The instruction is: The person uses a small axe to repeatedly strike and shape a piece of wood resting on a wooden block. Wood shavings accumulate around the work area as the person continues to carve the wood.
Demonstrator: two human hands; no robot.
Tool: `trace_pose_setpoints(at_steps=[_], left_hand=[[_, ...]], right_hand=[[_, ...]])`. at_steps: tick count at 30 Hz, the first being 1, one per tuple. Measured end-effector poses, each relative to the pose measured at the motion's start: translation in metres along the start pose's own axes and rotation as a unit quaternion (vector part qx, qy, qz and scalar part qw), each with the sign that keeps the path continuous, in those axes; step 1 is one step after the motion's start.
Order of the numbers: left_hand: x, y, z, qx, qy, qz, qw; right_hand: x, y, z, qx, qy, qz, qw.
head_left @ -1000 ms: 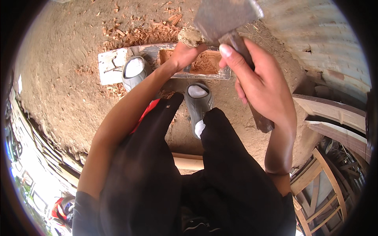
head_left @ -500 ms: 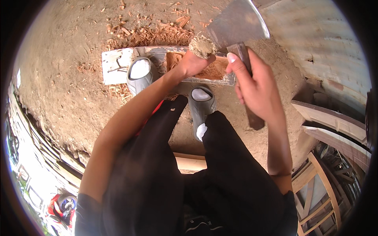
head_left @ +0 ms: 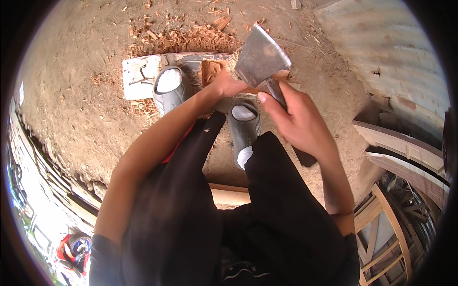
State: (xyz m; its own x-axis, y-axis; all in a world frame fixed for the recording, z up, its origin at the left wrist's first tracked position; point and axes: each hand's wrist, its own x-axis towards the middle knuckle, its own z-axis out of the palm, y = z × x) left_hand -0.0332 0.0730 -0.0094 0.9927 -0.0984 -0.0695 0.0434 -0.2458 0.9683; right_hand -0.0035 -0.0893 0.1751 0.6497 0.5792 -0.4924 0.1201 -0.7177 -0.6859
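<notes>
Hatchet (head_left: pixel 261 56): swung from 1 o'clock toward 12 since the earlier frame; its blade now overlaps the frayed-topped tool (head_left: pixel 232 63) (contact unclear), so probably mid-strike.
Right hand (head_left: pixel 301 118): grip closed round the hatchet's handle.
Left hand (head_left: pixel 229 86): grip wrapped about the frayed-topped tool.
Recessed board (head_left: pixel 194 65): at 12 o'clock, partly covered.

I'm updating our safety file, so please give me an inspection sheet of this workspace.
Surface: earth ground
Job's things: wooden board with a cut recess; wide-bladed tool; frayed-ended piece, partly hidden
Clutter: wood chips, mostly beyond the board
Left hand: closed around the frayed-ended piece, over the board
Right hand: gripping the wide-bladed tool by its handle
Cables: nothing seen
Surroundings: corrugated metal sheet at right; wooden frame lower right; red vehicle lower left
</notes>
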Motion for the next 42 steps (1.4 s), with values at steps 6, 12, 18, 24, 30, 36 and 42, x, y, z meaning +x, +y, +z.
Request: trace_pose_setpoints(at_steps=[6, 12, 18, 24, 30, 36, 42], left_hand=[[-0.005, 0.003, -0.002, 0.036, -0.004, -0.016, 0.999], [-0.005, 0.002, 0.007, -0.018, 0.005, -0.037, 0.999], [-0.004, -0.014, 0.005, 0.07, 0.039, 0.01, 0.997], [0.012, 0.016, -0.009, -0.095, 0.067, -0.196, 0.974], [0.017, 0.016, 0.008, -0.141, 0.132, -0.13, 0.973], [0.022, 0.033, 0.002, -0.122, 0.054, -0.177, 0.975], [0.02, 0.034, 0.008, -0.144, 0.074, -0.112, 0.98]], right_hand=[[-0.023, -0.026, -0.002, 0.142, 0.08, -0.02, 0.986], [-0.007, 0.027, 0.018, 0.006, 0.087, -0.107, 0.99], [-0.018, 0.02, 0.003, 0.07, -0.006, 0.026, 0.997], [-0.029, 0.022, -0.006, 0.046, -0.005, 0.078, 0.996], [-0.035, 0.023, -0.002, 0.065, -0.002, 0.065, 0.996], [-0.036, -0.001, -0.013, 0.114, 0.039, 0.015, 0.993], [-0.029, -0.029, -0.03, 0.103, 0.04, 0.044, 0.993]])
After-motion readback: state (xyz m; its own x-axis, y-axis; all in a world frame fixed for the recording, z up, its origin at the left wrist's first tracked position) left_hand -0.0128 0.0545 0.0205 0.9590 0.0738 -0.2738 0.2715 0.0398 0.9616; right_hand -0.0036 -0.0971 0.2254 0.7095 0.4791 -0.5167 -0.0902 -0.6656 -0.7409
